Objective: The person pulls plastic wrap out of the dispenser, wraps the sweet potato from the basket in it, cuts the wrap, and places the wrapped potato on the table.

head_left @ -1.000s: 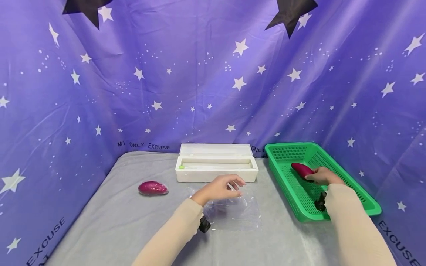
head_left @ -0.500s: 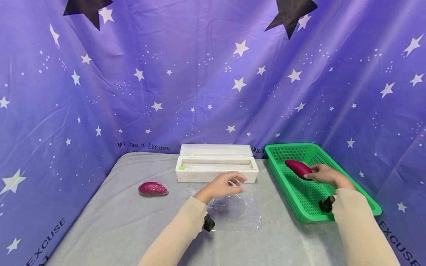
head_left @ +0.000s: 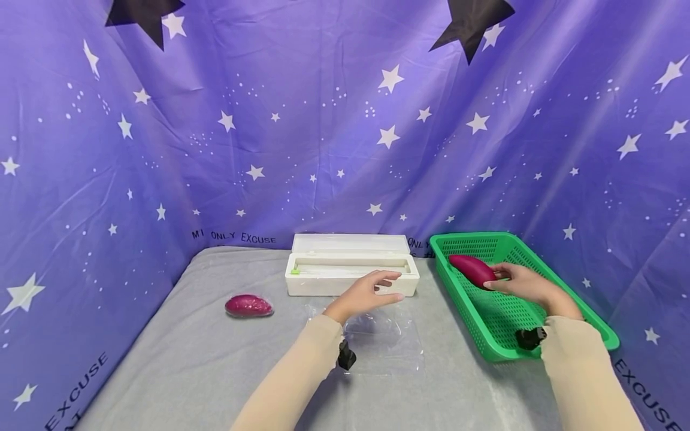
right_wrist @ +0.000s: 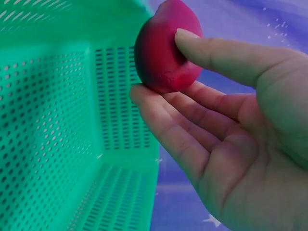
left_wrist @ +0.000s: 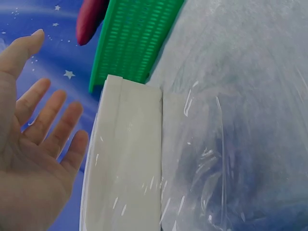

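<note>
In the head view my right hand (head_left: 525, 286) pinches one end of a magenta sweet potato (head_left: 470, 269) and holds it up over the green basket (head_left: 468, 311). The right wrist view shows the thumb on top of the sweet potato (right_wrist: 166, 53) and the fingers beneath it. My left hand (head_left: 365, 296) hovers in front of the white cling film dispenser (head_left: 353, 287), its fingers relaxed and holding nothing. Below that hand a sheet of clear cling film (head_left: 390, 353) lies on the grey cloth. A second sweet potato (head_left: 249, 306), shiny with film, lies at the left.
The dispenser's lid (head_left: 350, 243) is raised at the back, and a small green piece (head_left: 294, 271) sits at its left end. Behind the grey-covered table (head_left: 183, 371) hangs a purple star-printed curtain (head_left: 323, 131), which also closes off both sides.
My right hand has lifted the sweet potato from inside the basket, up and to the left toward its left rim. My left hand has shifted slightly right and up, its fingers spreading a little.
</note>
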Demonstrator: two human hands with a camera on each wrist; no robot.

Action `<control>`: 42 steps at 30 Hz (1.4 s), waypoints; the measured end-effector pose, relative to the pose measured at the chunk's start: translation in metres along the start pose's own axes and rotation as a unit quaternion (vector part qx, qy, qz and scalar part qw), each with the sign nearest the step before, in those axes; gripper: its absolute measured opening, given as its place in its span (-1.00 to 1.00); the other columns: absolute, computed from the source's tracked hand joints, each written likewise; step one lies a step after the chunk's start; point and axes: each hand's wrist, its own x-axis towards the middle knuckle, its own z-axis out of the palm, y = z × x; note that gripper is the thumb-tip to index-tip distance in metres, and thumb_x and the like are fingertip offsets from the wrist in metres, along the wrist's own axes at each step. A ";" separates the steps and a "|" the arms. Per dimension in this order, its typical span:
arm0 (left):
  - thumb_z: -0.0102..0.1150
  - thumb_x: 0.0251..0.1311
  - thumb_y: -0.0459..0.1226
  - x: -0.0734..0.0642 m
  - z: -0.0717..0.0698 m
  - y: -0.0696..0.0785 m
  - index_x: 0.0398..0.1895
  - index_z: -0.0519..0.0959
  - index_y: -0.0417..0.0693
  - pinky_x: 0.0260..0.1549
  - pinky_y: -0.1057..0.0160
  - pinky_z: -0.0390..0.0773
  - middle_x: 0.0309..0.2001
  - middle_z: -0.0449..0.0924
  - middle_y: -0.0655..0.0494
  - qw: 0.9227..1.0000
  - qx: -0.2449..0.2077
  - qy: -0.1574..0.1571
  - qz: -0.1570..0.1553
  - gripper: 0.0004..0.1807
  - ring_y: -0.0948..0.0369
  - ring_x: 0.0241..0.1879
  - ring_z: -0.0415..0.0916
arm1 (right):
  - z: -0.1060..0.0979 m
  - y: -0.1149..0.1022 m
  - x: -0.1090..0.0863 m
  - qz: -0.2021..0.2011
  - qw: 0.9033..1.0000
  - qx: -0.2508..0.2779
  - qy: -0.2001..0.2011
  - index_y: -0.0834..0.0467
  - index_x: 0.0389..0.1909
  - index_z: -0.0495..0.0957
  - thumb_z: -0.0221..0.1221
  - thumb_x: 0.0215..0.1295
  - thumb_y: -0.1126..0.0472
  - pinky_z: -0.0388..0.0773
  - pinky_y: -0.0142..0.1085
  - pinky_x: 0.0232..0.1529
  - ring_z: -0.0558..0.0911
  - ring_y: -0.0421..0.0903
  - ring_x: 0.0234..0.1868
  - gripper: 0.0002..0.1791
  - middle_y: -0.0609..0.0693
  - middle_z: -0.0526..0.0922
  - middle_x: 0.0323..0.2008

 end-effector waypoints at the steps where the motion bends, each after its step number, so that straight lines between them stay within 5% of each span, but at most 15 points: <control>1: 0.32 0.28 -0.01 0.001 0.000 0.001 0.42 0.41 0.05 0.23 0.07 0.41 0.32 0.45 0.11 1.000 0.000 0.000 -0.001 -0.33 0.20 0.22 0.44 | 0.001 -0.002 0.000 -0.007 1.000 -0.008 0.002 0.54 0.36 0.19 0.22 0.43 0.07 0.59 -0.05 -0.05 0.56 0.24 0.08 -0.24 0.46 0.48 0.16; 9: 0.31 0.30 -0.04 0.013 0.004 0.010 0.45 0.36 0.10 0.25 0.03 0.40 0.36 0.40 0.08 1.000 0.013 -0.007 0.005 -0.32 0.13 0.25 0.44 | 0.009 -0.024 -0.001 -0.051 0.998 -0.023 -0.002 0.49 0.33 0.28 0.25 0.40 0.10 0.55 -0.09 -0.06 0.54 0.26 0.11 -0.31 0.37 0.54 0.12; 20: 0.36 0.24 -0.01 0.022 0.014 0.024 0.50 0.29 0.07 0.22 0.27 0.40 0.46 0.24 0.15 0.999 0.026 -0.021 -0.001 -0.20 0.24 0.26 0.42 | 0.027 -0.044 -0.001 -0.096 0.994 0.010 -0.045 0.43 0.26 0.39 0.30 0.35 0.17 0.57 -0.13 -0.07 0.55 0.19 0.08 -0.40 0.23 0.60 0.05; 34: 0.39 0.24 -0.13 0.025 0.013 0.023 0.29 0.53 0.02 0.06 0.21 0.55 0.17 0.54 0.14 0.999 0.028 0.013 0.039 -0.45 0.28 -0.01 0.54 | 0.053 -0.060 0.006 -0.120 0.989 0.017 -0.080 0.33 0.23 0.44 0.32 0.32 0.15 0.58 -0.10 -0.04 0.59 0.17 0.07 -0.45 0.19 0.60 0.05; 42: 0.41 0.22 -0.22 0.016 0.003 0.014 0.15 0.63 -0.04 -0.03 0.27 0.59 0.07 0.61 0.10 0.999 0.016 0.020 0.030 -0.58 0.26 -0.10 0.58 | 0.070 -0.066 0.015 -0.137 0.987 0.016 -0.088 0.34 0.21 0.46 0.31 0.33 0.14 0.58 -0.08 -0.02 0.59 0.19 0.08 -0.47 0.15 0.62 0.02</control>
